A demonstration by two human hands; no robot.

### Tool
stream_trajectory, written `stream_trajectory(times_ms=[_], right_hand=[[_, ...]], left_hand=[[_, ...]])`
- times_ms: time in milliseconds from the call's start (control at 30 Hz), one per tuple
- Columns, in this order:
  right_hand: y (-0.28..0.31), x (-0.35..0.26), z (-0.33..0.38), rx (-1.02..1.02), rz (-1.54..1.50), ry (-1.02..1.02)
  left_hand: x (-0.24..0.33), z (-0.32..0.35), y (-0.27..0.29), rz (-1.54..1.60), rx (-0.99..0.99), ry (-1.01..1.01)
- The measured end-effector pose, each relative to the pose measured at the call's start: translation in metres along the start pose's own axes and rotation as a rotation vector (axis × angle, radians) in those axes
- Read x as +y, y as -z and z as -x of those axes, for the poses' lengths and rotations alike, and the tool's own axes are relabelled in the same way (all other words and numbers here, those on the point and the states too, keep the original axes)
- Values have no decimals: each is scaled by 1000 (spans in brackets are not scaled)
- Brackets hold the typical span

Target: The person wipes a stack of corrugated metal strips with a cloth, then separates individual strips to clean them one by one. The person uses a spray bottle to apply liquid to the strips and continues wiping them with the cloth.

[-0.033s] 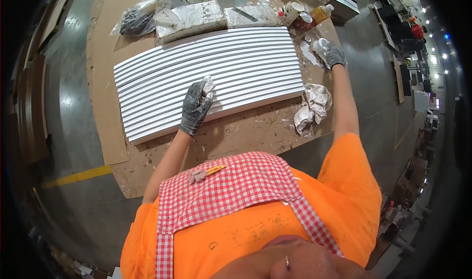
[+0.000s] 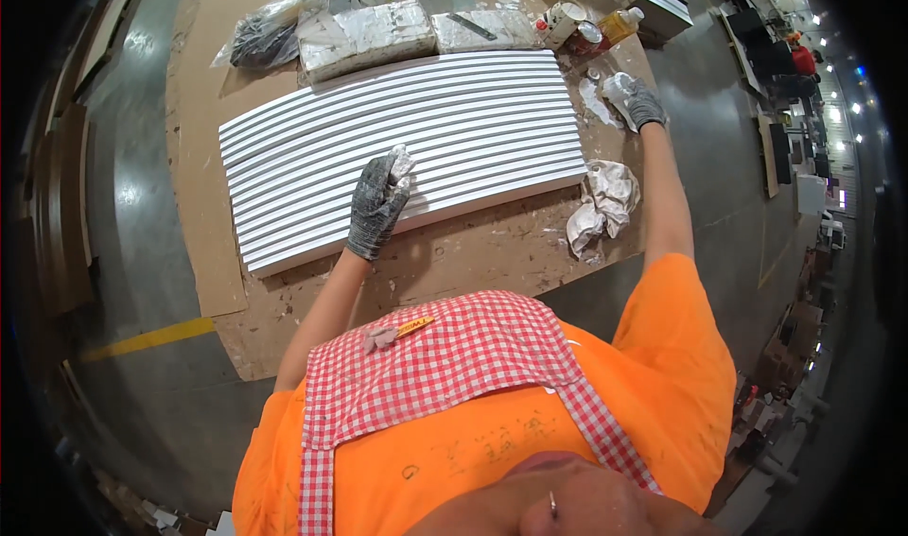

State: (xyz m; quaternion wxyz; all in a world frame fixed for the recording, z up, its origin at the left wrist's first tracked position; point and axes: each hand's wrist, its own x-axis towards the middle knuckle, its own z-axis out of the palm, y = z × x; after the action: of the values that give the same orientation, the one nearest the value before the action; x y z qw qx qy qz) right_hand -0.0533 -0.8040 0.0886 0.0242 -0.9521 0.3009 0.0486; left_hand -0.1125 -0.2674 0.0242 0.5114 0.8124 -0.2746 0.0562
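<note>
White strips with dark gaps between them lie side by side as a slab across the cardboard-covered table. My left hand, in a grey knit glove, is closed over the slab's near half. Between its thumb and fingers sits a white crumpled wad, perhaps cloth or putty. Out to the right of the slab, my gloved right hand is closed on a white, smeared thing whose kind is unclear. Beside that hand is a white smear on the cardboard. A crumpled white rag lies nearer to me.
Two white-smeared blocks line the slab's far edge, with a putty knife on the right one. A plastic bag lies far left. Cans and a yellowish bottle stand far right. The cardboard ends near my apron.
</note>
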Motion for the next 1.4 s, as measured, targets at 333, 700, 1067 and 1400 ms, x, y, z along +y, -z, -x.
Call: stream_trajectory(times_ms=[333, 700, 1067, 1400], right_hand=[[-16, 33, -39, -77, 145, 134], [-28, 35, -23, 290, 115, 150], [-9, 73, 12, 292, -90, 166], [8, 63, -1, 369, -158, 4]], left_hand=[[6, 1, 5, 30, 15, 57], [12, 1, 6, 50, 16, 148], [5, 4, 0, 15, 37, 76], [7, 5, 0, -99, 22, 35]])
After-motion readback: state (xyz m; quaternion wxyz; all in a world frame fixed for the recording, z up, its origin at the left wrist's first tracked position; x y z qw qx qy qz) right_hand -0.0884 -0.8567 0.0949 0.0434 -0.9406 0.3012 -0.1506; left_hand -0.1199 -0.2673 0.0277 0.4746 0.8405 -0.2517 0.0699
